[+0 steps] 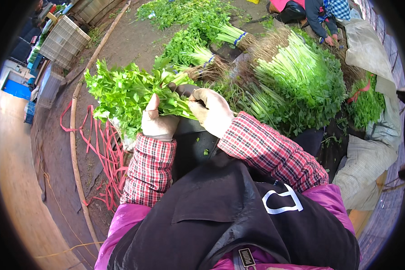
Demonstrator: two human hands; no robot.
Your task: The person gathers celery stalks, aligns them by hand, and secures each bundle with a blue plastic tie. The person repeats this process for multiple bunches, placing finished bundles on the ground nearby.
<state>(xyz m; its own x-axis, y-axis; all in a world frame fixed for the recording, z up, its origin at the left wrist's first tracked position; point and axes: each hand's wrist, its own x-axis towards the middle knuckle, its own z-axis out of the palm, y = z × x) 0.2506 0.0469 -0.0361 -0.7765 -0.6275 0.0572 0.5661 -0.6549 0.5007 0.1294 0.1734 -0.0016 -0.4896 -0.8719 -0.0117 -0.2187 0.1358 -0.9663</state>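
Note:
My left hand [160,123], in a pale work glove, is closed around a bunch of leafy celery [121,89] with its thumb on top. The leaves spread to the left and the stems point right. My right hand [214,109], gloved too, curls its fingers around stalks at the stem end of this bunch. Dark glove fingertips show behind the stalks; whose hand they belong to I cannot tell. Just beyond my hands lie celery bunches with roots, one tied with a blue band [209,61]. A large pile of celery [297,67] lies to the right.
Pink plastic ties [104,158] hang at my left, near a long wooden pole [75,135]. White plastic crates [64,42] stand at the far left. A co-worker's hands [330,39] are at the pile's far right. Woven sacking [368,168] lines the right side.

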